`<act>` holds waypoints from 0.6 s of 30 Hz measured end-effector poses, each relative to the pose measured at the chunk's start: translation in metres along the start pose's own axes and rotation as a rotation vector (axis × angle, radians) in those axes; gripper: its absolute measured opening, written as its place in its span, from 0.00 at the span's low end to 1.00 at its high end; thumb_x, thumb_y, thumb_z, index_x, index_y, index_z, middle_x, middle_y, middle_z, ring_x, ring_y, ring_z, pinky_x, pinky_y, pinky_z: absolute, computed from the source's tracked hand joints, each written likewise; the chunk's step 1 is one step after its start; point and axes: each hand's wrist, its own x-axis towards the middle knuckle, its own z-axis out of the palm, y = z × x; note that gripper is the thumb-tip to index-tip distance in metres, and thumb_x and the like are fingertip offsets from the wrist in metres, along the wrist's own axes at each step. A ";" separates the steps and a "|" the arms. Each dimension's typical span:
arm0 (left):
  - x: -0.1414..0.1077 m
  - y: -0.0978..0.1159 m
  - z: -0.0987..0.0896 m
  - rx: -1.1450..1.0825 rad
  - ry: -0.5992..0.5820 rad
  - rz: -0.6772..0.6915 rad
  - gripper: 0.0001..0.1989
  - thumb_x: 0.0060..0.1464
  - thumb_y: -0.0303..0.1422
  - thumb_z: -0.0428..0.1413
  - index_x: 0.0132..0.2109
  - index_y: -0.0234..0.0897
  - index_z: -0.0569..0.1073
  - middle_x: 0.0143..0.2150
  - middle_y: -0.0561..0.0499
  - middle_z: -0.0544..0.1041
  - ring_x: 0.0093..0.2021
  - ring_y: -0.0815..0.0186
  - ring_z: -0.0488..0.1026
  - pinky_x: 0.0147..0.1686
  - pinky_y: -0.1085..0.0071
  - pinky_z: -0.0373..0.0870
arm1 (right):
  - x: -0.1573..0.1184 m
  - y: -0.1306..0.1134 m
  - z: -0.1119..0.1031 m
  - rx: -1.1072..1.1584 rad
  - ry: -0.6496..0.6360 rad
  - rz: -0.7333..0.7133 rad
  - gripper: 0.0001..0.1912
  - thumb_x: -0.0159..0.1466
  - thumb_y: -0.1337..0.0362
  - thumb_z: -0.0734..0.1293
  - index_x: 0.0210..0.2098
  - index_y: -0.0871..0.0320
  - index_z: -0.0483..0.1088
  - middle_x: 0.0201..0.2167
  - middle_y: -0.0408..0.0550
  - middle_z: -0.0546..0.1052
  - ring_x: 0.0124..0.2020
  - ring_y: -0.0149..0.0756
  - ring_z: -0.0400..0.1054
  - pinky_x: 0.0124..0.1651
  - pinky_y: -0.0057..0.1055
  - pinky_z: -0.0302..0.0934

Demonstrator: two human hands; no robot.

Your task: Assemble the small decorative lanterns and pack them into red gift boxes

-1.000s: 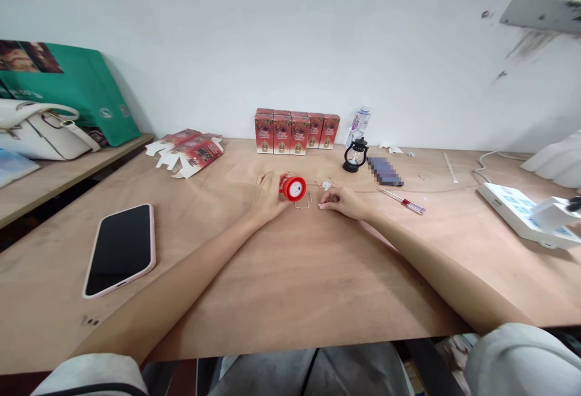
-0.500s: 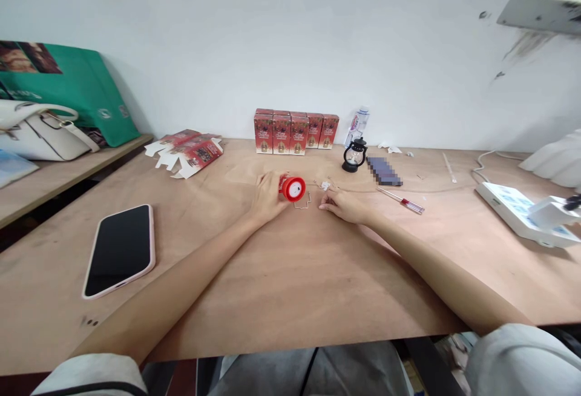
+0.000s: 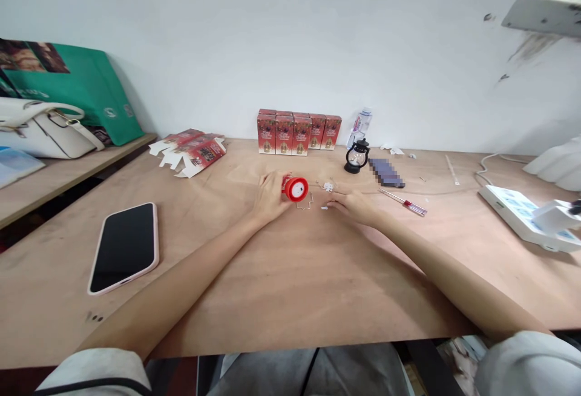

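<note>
Our left hand [image 3: 269,198] curls its fingers around the red lantern [image 3: 297,189], which lies tipped on the table [image 3: 290,287], base facing us, long axis running away. Our right hand's [image 3: 353,205] fingers sit close together near small white pieces [image 3: 327,187].

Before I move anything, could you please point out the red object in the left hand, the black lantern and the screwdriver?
Red object [image 3: 298,189]: head view, on its white end face.
Black lantern [image 3: 357,157]: head view, on its clear globe.
Screwdriver [image 3: 414,207]: head view, on its handle.
</note>
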 end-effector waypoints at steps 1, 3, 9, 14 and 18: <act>0.000 0.000 0.000 0.000 0.000 -0.001 0.27 0.47 0.32 0.62 0.52 0.40 0.60 0.52 0.43 0.75 0.53 0.54 0.73 0.50 0.58 0.63 | 0.001 0.002 -0.002 -0.042 -0.021 -0.040 0.13 0.69 0.66 0.58 0.41 0.59 0.74 0.42 0.54 0.78 0.43 0.39 0.73 0.44 0.32 0.63; 0.000 0.002 -0.001 -0.001 0.003 0.000 0.27 0.46 0.32 0.63 0.51 0.40 0.60 0.53 0.43 0.75 0.52 0.55 0.73 0.50 0.58 0.63 | 0.004 0.003 -0.005 -0.155 -0.073 -0.116 0.14 0.69 0.65 0.58 0.41 0.60 0.75 0.43 0.55 0.78 0.43 0.40 0.72 0.44 0.33 0.62; 0.001 0.005 -0.005 -0.008 0.004 0.013 0.25 0.47 0.33 0.62 0.50 0.39 0.61 0.52 0.42 0.75 0.52 0.55 0.73 0.49 0.58 0.63 | 0.014 -0.015 -0.019 -0.506 -0.244 -0.261 0.14 0.68 0.71 0.58 0.40 0.63 0.76 0.39 0.57 0.78 0.42 0.41 0.73 0.44 0.34 0.60; 0.000 0.003 -0.003 0.007 0.001 0.008 0.26 0.46 0.31 0.62 0.51 0.40 0.61 0.52 0.43 0.75 0.52 0.55 0.73 0.49 0.59 0.63 | 0.018 -0.029 -0.023 -0.627 -0.287 -0.323 0.13 0.63 0.78 0.61 0.36 0.63 0.77 0.36 0.56 0.79 0.43 0.40 0.72 0.46 0.34 0.59; 0.001 0.003 -0.003 0.010 0.006 0.019 0.25 0.47 0.32 0.62 0.50 0.39 0.61 0.52 0.43 0.75 0.51 0.55 0.73 0.50 0.58 0.63 | 0.020 -0.031 -0.019 -0.673 -0.253 -0.360 0.14 0.62 0.80 0.61 0.33 0.63 0.77 0.36 0.57 0.79 0.42 0.40 0.72 0.46 0.35 0.60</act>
